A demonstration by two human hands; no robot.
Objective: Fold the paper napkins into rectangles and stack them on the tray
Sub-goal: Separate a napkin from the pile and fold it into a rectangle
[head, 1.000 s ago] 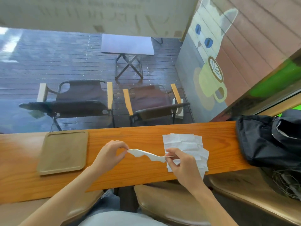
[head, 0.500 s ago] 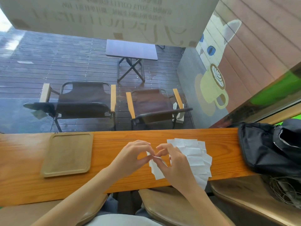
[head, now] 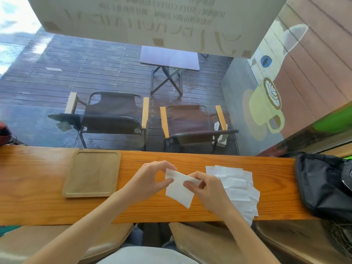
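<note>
A person folds one paper napkin above the wooden worktop (head: 47,202), with the tray waiting bare.

The worktop runs the full width; on it, at the left, lies the tray (head: 70,189), which looks to hold nothing yet, and at the right a loose pile of unfolded napkins (head: 238,185), just beside a black bag (head: 323,187). Between tray and pile, the left hand (head: 148,180) and right hand (head: 207,189) each pinch the upper edge of the napkin (head: 179,191), fingers curled on it, the sheet hanging down toward the wood. To fold well, the corners should likely be matched before the crease is pressed, so the rectangle comes out square-edged and stacks flat on the tray.
</note>
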